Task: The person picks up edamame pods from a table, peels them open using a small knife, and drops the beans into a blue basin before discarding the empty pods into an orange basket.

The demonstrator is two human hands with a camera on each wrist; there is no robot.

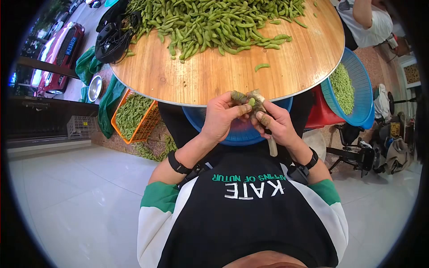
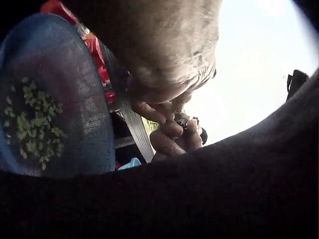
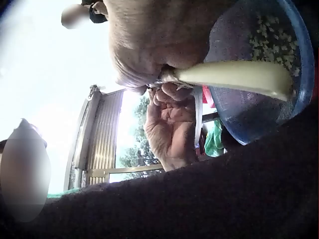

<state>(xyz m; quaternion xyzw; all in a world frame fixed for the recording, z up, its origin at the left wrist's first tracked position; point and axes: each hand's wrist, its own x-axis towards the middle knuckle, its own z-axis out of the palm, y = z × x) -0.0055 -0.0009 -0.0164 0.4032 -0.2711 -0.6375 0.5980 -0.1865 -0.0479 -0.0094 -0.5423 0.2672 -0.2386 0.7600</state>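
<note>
Both hands meet just past the near edge of the round wooden table (image 1: 214,85). My left hand (image 1: 223,117) pinches a small green bean pod (image 1: 251,102) between thumb and forefinger. Close beside it, my right hand (image 1: 276,123) grips a tool with a long pale handle (image 1: 273,146), which also shows in the right wrist view as a smooth curved handle (image 3: 239,78). The tool's working end is hidden among the fingers, so I cannot tell its kind. Dark, stained coverings show on the forefingers. Below the hands is a blue basin (image 1: 194,119) with shelled green beans (image 2: 37,124) in it.
A large heap of green pods (image 1: 210,27) covers the table's far side, with one loose pod (image 1: 262,67) nearer. A black bag (image 1: 111,38) lies at left. An orange crate (image 1: 143,127) of pods stands lower left, a blue basket (image 1: 357,58) of beans at right. Another person (image 1: 366,24) sits beyond.
</note>
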